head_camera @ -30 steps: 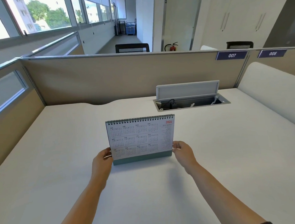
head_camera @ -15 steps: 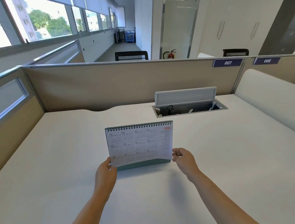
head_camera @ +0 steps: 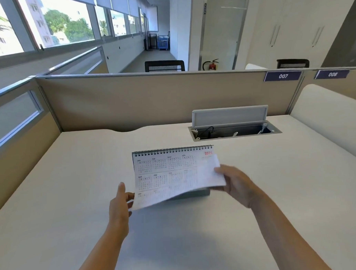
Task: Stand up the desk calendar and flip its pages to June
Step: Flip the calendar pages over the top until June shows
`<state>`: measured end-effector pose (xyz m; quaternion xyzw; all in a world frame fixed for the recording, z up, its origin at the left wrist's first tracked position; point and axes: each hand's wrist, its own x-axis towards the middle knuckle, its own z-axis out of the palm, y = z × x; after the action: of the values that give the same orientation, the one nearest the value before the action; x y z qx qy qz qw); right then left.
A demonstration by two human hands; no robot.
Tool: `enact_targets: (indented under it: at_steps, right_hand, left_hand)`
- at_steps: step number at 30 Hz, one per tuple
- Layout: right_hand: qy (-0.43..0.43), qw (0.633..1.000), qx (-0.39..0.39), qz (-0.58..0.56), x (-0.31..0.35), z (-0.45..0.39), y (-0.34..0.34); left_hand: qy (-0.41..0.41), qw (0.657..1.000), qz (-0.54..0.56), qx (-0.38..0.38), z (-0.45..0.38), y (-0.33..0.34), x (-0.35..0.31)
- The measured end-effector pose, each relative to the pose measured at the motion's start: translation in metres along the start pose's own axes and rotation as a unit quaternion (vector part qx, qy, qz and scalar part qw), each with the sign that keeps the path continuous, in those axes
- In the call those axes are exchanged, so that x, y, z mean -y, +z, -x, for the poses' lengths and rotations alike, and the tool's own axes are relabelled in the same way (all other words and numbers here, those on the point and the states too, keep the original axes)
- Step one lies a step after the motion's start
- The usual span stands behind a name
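While your right hand (head_camera: 235,184) pinches the lower right corner of the white year-overview page (head_camera: 174,175), lifting it away from its stand, your left hand (head_camera: 120,204) sits at the page's lower left corner with fingers loosely curled; whether it grips the paper, I cannot tell. That page belongs to the spiral-bound desk calendar (head_camera: 171,150) with a grey-green base, standing upright mid-way across the pale beige desk (head_camera: 73,180). Behind it, to the right, an open grey cable tray (head_camera: 232,130) sits sunk into the desk.
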<state>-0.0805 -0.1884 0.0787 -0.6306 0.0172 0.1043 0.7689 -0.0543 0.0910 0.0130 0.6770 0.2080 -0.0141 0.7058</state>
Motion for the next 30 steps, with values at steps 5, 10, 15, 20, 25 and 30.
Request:
enact_targets:
  at_steps: [5, 10, 15, 20, 25, 30]
  right_hand:
    - [-0.124, 0.988, 0.034, -0.091, 0.049, -0.012, 0.005]
    - [-0.110, 0.993, -0.043, 0.013, 0.051, -0.035, 0.013]
    - [-0.144, 0.980, -0.134, -0.016, 0.033, -0.039, 0.009]
    - [-0.095, 0.938, -0.331, 0.049, 0.002, -0.039, -0.006]
    - [0.043, 0.958, -0.241, 0.151, -0.038, -0.031, 0.002]
    - [0.037, 0.956, -0.224, 0.187, -0.048, -0.025, 0.004]
  left_hand:
    - [-0.009, 1.000, -0.010, 0.017, 0.000, -0.004, 0.002]
    - [0.007, 0.999, -0.053, 0.005, 0.001, 0.002, -0.001]
    - [0.034, 0.996, -0.081, 0.024, 0.005, 0.002, -0.003]
    - [0.037, 0.995, -0.092, 0.009, 0.005, 0.005, -0.001]
    - [0.044, 0.994, -0.102, -0.008, 0.006, 0.010, 0.000]
    - [0.042, 0.992, -0.113, -0.025, 0.006, 0.010, 0.000]
